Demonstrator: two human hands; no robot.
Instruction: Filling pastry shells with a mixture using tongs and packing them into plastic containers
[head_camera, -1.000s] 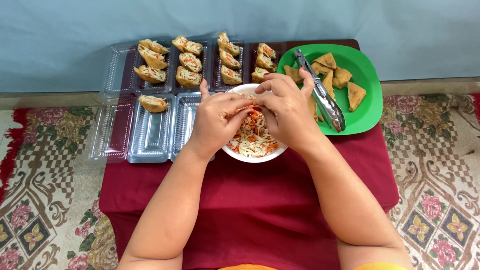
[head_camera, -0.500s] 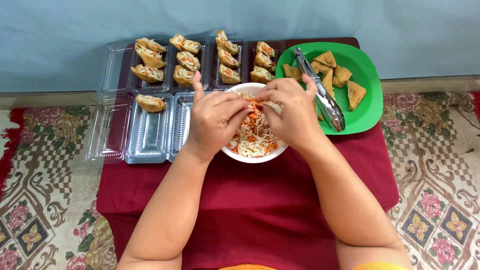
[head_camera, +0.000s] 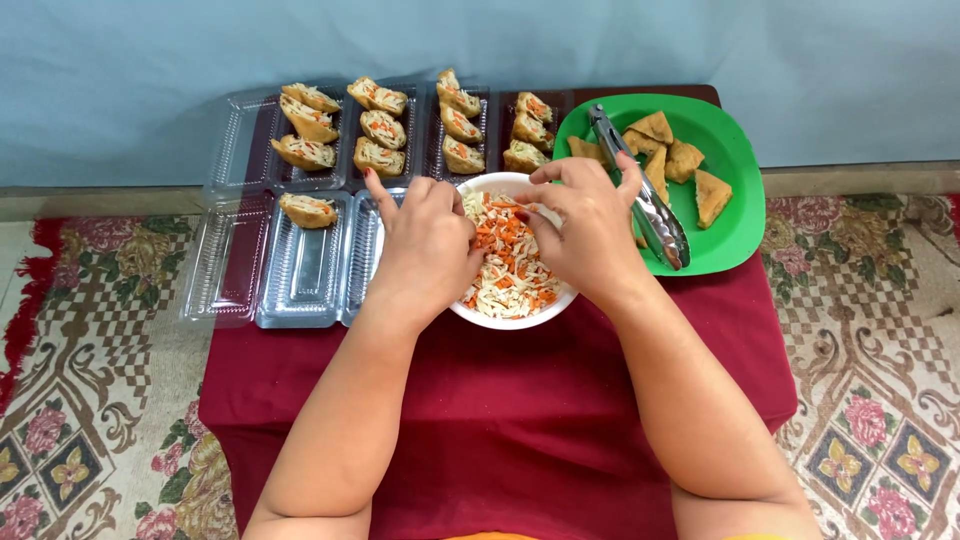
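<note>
Both my hands are over the round white bowl (head_camera: 520, 318) of shredded cabbage and carrot filling (head_camera: 510, 270), which sits at the middle of the surface, just in front of the trays. My left hand (head_camera: 425, 250) curls down at the bowl's left rim, forefinger sticking up; whether its grip has hold of anything I cannot tell, the fingers hide it. My right hand (head_camera: 585, 225) pinches a pale scrap of something between thumb and fingertips above the shreds, a nearly closed grip; what it is I cannot make out.

By my reckoning the work is well along: the back clear plastic tray (head_camera: 250, 145) holds rows of golden stuffed tofu pockets (head_camera: 380, 128), their cut mouths showing filling. The front clear plastic tray (head_camera: 300, 270), ribbed and glossy, has only one filled piece (head_camera: 307, 209), so most compartments are left.

To the right, a green plastic plate (head_camera: 735, 240) carries plain fried tofu triangles (head_camera: 710, 192), crisp-looking and matte, with shiny metal tongs (head_camera: 640, 190) lying across it. Underneath, a dark red cloth (head_camera: 480, 400) covers the surface above a patterned floral rug (head_camera: 90, 350).
</note>
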